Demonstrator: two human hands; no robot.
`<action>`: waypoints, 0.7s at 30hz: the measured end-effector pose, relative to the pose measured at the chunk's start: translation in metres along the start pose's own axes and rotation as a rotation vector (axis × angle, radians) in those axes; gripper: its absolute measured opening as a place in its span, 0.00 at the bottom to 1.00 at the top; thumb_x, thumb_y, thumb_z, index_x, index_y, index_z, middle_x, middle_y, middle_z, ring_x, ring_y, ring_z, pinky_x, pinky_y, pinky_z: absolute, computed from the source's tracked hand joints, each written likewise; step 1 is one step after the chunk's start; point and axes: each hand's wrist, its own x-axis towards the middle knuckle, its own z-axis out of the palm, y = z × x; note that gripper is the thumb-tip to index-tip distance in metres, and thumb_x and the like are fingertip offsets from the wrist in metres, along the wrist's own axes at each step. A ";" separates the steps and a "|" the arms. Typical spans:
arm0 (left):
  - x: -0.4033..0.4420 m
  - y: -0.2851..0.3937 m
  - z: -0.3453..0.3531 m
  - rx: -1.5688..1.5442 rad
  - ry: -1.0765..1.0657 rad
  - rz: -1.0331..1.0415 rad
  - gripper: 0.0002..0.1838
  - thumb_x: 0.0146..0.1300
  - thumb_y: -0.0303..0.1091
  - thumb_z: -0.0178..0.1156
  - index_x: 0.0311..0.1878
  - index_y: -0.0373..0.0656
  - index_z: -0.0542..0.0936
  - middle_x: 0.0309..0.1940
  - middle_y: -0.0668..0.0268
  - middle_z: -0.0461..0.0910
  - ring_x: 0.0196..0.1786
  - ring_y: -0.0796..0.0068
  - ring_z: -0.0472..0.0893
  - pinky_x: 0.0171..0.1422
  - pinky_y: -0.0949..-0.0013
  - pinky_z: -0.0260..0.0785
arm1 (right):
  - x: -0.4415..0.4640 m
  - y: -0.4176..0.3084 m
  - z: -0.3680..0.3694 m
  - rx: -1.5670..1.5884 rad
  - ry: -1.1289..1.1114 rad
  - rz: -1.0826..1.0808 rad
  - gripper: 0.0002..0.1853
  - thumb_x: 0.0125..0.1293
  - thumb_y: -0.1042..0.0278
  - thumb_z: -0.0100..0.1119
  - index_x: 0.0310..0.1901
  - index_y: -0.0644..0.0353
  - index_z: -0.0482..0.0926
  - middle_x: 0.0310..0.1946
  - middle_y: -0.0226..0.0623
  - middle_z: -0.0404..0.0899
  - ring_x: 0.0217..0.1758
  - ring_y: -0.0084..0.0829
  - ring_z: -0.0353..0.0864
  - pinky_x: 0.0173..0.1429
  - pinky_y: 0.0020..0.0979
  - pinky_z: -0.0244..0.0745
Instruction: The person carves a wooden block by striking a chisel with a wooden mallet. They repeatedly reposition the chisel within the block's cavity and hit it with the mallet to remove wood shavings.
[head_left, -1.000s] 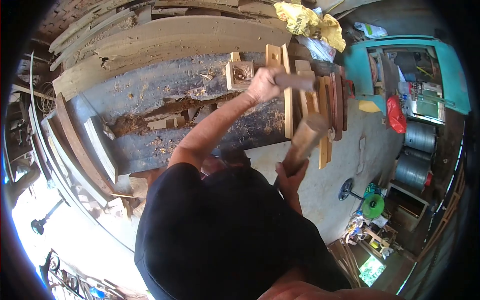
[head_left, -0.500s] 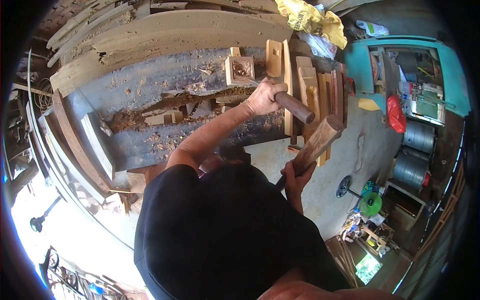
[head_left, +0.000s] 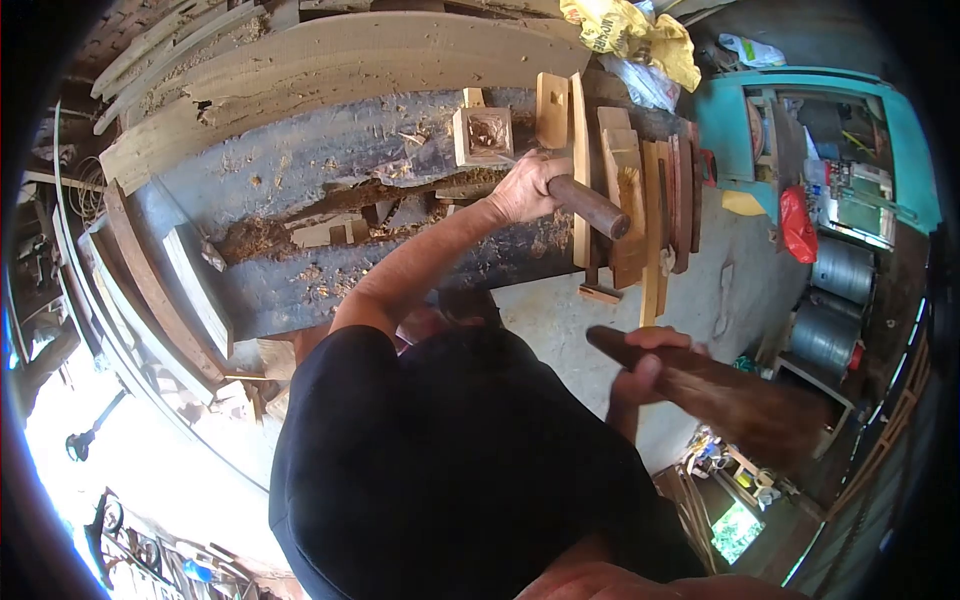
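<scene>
My left hand [head_left: 525, 188] is wrapped round a chisel, its thick round wooden handle [head_left: 595, 208] sticking out to the right. Its narrow blade mostly disappears behind my fingers and points at a pale wooden block [head_left: 483, 137]. The block has a square hollow with a rough, chipped floor; whether the tip touches it I cannot tell. Off to the right, my right hand [head_left: 650, 365] grips a heavy wooden mallet [head_left: 720, 395], its head blurred by motion and well away from the chisel handle. A mortised wood piece [head_left: 552, 110] stands beside the block.
The dark, worn workbench [head_left: 330, 150] has a long ragged gap holding offcuts and shavings. Several wooden strips [head_left: 655, 215] lie at its right end. A large plank [head_left: 350, 60] runs along the back. Beyond are a teal cabinet frame [head_left: 725, 130], metal drums [head_left: 825, 335] and a red bag [head_left: 797, 225].
My right hand has swung the mallet away from the chisel handle, outward to the right, so its head now points down and right. The left hand and chisel stay nearly in place.
</scene>
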 end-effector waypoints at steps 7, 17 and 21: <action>0.008 -0.010 -0.011 -0.068 0.026 0.047 0.13 0.45 0.29 0.67 0.33 0.46 0.74 0.26 0.61 0.79 0.34 0.55 0.81 0.41 0.60 0.70 | -0.008 0.034 0.050 -0.186 0.313 0.520 0.24 0.56 0.64 0.70 0.49 0.63 0.69 0.39 0.41 0.78 0.37 0.30 0.80 0.47 0.30 0.75; 0.002 -0.008 -0.012 -0.008 -0.007 0.000 0.15 0.43 0.27 0.66 0.37 0.48 0.76 0.28 0.62 0.79 0.39 0.55 0.81 0.46 0.56 0.69 | -0.012 0.072 0.053 -0.462 0.167 0.451 0.36 0.58 0.62 0.70 0.61 0.69 0.61 0.34 0.47 0.77 0.34 0.37 0.80 0.40 0.37 0.76; 0.000 0.018 -0.002 0.151 0.048 0.012 0.16 0.42 0.26 0.64 0.37 0.50 0.75 0.30 0.62 0.79 0.44 0.57 0.80 0.51 0.57 0.65 | 0.005 0.045 0.059 -0.158 0.251 0.475 0.33 0.61 0.70 0.65 0.62 0.66 0.56 0.33 0.39 0.74 0.22 0.23 0.74 0.26 0.24 0.73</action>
